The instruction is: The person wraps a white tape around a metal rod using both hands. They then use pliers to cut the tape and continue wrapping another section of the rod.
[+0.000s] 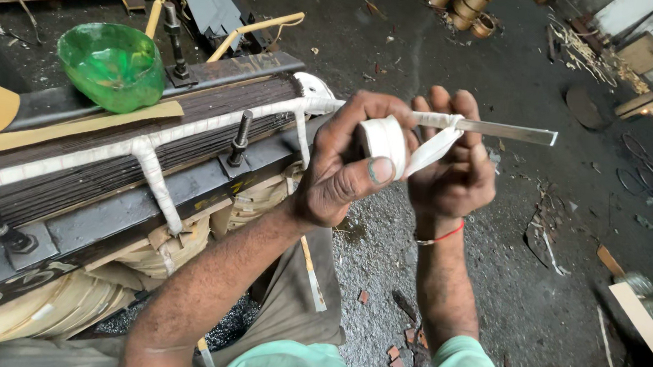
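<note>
The left hand closes around a white tape roll, hiding most of it. The right hand grips a flat metal strip; its palm faces away. The strip runs sideways, bare end pointing right, taped end joining a laminated core. A green bowl sits above.

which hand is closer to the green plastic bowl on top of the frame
Left. The left hand, holding the white tape roll, is on the side nearer the green plastic bowl, though well apart from it. The right hand, gripping the metal strip, lies farther away beyond the left.
</note>
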Action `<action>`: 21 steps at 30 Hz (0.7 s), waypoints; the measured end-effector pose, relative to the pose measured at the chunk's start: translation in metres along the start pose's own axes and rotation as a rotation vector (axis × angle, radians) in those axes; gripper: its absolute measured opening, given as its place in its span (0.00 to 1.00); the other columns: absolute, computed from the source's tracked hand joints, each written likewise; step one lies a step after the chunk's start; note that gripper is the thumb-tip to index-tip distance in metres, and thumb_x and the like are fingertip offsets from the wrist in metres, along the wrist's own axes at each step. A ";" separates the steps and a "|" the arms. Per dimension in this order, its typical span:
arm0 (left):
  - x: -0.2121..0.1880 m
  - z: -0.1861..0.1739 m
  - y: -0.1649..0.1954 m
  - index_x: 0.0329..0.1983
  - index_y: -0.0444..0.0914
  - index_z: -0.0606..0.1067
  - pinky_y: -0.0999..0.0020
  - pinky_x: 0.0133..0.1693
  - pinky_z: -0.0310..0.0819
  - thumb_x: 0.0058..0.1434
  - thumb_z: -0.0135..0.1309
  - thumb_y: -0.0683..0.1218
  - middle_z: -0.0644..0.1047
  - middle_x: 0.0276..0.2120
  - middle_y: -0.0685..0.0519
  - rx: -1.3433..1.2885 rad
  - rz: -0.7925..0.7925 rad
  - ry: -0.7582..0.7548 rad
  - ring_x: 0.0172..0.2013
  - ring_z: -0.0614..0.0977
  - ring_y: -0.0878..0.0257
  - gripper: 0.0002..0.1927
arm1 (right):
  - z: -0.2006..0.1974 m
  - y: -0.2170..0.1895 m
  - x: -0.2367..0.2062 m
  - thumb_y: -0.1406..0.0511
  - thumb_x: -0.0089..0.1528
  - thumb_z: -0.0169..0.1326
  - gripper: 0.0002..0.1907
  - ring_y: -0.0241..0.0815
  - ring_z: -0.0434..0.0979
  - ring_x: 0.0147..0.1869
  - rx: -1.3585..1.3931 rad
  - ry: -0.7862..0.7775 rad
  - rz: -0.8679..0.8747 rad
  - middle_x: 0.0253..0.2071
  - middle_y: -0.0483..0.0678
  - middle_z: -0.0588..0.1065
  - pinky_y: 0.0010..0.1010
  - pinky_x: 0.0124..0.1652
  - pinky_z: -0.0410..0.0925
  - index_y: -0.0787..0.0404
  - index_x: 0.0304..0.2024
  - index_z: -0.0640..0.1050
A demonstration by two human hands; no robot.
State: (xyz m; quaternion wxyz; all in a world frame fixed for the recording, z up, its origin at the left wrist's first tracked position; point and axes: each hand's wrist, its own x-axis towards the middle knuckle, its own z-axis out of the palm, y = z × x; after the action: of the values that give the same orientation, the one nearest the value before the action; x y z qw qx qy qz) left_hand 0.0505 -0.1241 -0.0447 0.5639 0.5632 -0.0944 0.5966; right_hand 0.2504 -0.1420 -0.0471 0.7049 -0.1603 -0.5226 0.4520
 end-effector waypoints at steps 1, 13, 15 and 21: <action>-0.002 -0.001 0.001 0.59 0.33 0.67 0.76 0.44 0.72 0.74 0.53 0.59 0.76 0.43 0.52 0.031 0.008 0.004 0.39 0.75 0.71 0.26 | -0.004 -0.003 0.002 0.56 0.70 0.50 0.29 0.55 0.73 0.71 0.011 0.054 0.034 0.66 0.62 0.70 0.53 0.69 0.66 0.70 0.68 0.67; 0.000 0.001 -0.012 0.59 0.37 0.70 0.73 0.40 0.75 0.69 0.50 0.62 0.73 0.40 0.54 0.294 -0.046 -0.023 0.38 0.76 0.70 0.28 | -0.048 -0.069 0.063 0.71 0.67 0.61 0.07 0.44 0.81 0.46 -0.418 -0.329 0.261 0.45 0.59 0.78 0.30 0.45 0.76 0.72 0.44 0.82; 0.001 0.002 -0.013 0.59 0.37 0.70 0.72 0.41 0.76 0.69 0.50 0.63 0.73 0.40 0.53 0.286 -0.045 -0.029 0.39 0.77 0.69 0.28 | -0.043 -0.067 0.071 0.70 0.69 0.61 0.07 0.41 0.80 0.43 -0.488 -0.343 0.239 0.44 0.58 0.79 0.27 0.42 0.74 0.72 0.42 0.82; -0.005 0.001 -0.023 0.57 0.36 0.70 0.71 0.41 0.76 0.70 0.50 0.62 0.73 0.40 0.52 0.319 -0.008 -0.015 0.39 0.77 0.69 0.27 | -0.029 -0.059 0.080 0.70 0.70 0.60 0.06 0.36 0.80 0.41 -0.592 -0.392 0.224 0.41 0.53 0.79 0.24 0.40 0.74 0.70 0.42 0.81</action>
State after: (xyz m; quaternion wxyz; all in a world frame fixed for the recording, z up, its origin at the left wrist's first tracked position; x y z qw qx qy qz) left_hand 0.0678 -0.1192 -0.0601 0.4688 0.6504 -0.0001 0.5976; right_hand 0.3075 -0.1023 0.0299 0.4610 -0.3239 -0.7349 0.3776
